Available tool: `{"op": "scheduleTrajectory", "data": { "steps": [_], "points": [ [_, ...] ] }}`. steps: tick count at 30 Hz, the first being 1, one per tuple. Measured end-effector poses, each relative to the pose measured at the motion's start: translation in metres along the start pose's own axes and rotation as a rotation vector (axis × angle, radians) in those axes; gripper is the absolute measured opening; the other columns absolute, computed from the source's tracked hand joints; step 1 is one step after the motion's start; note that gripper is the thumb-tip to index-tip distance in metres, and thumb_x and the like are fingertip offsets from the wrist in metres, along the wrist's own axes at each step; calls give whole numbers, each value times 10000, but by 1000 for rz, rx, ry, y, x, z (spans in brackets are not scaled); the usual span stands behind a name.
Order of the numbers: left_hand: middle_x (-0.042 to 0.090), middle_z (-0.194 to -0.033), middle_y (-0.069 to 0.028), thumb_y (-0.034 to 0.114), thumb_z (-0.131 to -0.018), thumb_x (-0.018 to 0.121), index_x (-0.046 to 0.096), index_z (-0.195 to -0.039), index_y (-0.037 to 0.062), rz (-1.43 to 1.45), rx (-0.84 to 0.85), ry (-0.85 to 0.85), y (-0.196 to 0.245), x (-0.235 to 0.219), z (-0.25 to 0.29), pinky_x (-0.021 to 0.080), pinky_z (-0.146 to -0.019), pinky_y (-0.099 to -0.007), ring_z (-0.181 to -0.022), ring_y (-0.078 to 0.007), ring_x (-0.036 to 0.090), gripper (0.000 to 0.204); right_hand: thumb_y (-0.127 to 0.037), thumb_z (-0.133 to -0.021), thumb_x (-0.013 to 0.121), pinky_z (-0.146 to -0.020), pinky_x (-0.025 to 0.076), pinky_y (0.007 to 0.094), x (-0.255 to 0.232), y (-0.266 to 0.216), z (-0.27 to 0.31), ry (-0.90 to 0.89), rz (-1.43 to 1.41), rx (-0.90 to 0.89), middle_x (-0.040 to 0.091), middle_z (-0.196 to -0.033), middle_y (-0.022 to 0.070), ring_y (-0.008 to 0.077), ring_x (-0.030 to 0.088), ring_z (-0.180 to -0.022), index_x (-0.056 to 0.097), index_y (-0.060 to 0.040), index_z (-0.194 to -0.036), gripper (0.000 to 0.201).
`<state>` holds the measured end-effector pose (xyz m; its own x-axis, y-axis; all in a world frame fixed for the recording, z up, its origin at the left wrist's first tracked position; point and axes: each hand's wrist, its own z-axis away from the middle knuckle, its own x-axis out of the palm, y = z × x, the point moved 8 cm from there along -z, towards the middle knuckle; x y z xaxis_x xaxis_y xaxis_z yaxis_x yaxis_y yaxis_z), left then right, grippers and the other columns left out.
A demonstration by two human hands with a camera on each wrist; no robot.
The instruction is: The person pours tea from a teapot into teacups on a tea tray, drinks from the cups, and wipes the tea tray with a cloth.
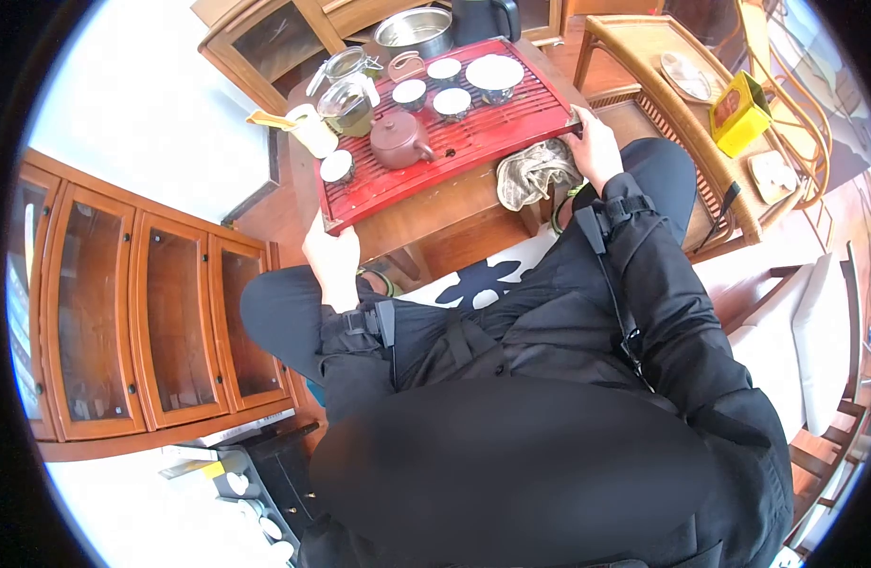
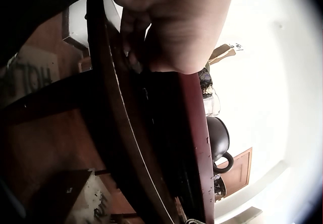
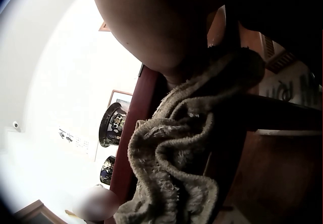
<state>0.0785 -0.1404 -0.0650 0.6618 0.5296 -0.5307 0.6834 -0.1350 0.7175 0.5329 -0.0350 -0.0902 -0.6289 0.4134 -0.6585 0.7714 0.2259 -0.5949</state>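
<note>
My left hand point(image 1: 333, 254) grips the near left corner of a red slatted tea tray point(image 1: 525, 128). In the left wrist view its fingers point(image 2: 132, 57) curl under the tray's edge. At the near right corner my right hand point(image 1: 596, 150) holds the tray, thumb side up. A crumpled brownish cloth point(image 3: 171, 153) hangs just below that hand, against the table's front. On the tray stand a purple-brown clay teapot point(image 1: 398, 140), several small white-lined cups point(image 1: 452, 102) with dark patterned outsides, and a wider white-lined bowl point(image 1: 495, 73).
Glass jars point(image 1: 346, 104), a pale pitcher point(image 1: 312, 131) with wooden tools, a steel pot point(image 1: 414, 30) and a black kettle point(image 1: 486, 19) stand around the tray. To the right is a rattan cart point(image 1: 634, 47) with a yellow tin point(image 1: 738, 114). Glass-fronted cabinets point(image 1: 175, 312) line the left.
</note>
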Motion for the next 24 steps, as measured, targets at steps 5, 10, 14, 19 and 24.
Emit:
{"op": "scheduleTrajectory", "data": {
  "steps": [5, 10, 14, 19, 24],
  "points": [
    [751, -962, -187, -17, -834, 623, 677, -1201, -3, -17, 0, 2, 6, -2, 1, 543, -821, -344, -870, -246, 730, 371, -147, -835, 741, -960, 497, 464, 1, 0, 0, -62, -16, 56, 687, -1110, 251, 410, 639, -1093, 581, -38, -1316, 519],
    [746, -957, -202, -14, -828, 633, 680, -1201, 3, -21, 31, 26, 10, -4, 1, 545, -822, -348, -877, -259, 736, 376, -161, -841, 739, -1011, 473, 456, 9, 9, 1, -79, -5, 66, 661, -1177, 265, 413, 610, -1151, 521, -46, -1392, 604],
    [739, -982, -227, 6, -836, 654, 680, -1207, 6, -38, 7, 17, 9, -4, -1, 548, -831, -353, -921, -278, 746, 371, -161, -854, 723, -1065, 445, 449, 8, 5, 10, -128, -95, 136, 583, -1313, 288, 400, 564, -1238, 439, 19, -1443, 678],
    [734, -986, -240, 26, -850, 665, 681, -1205, 5, -27, -13, 44, 8, -6, 1, 549, -834, -354, -945, -297, 749, 356, -109, -852, 708, -1016, 467, 441, -26, -20, 28, 243, -56, 5, 588, -1210, 230, 357, 570, -1188, 500, 57, -1322, 540],
    [732, -982, -244, 35, -853, 657, 683, -1205, 4, -55, -7, 47, 13, -8, 0, 547, -834, -363, -939, -323, 745, 354, -322, -907, 710, -996, 479, 455, -11, -107, 62, -520, 8, -428, 610, -1241, 224, 394, 577, -1176, 621, 8, -1236, 475]
  ]
}}
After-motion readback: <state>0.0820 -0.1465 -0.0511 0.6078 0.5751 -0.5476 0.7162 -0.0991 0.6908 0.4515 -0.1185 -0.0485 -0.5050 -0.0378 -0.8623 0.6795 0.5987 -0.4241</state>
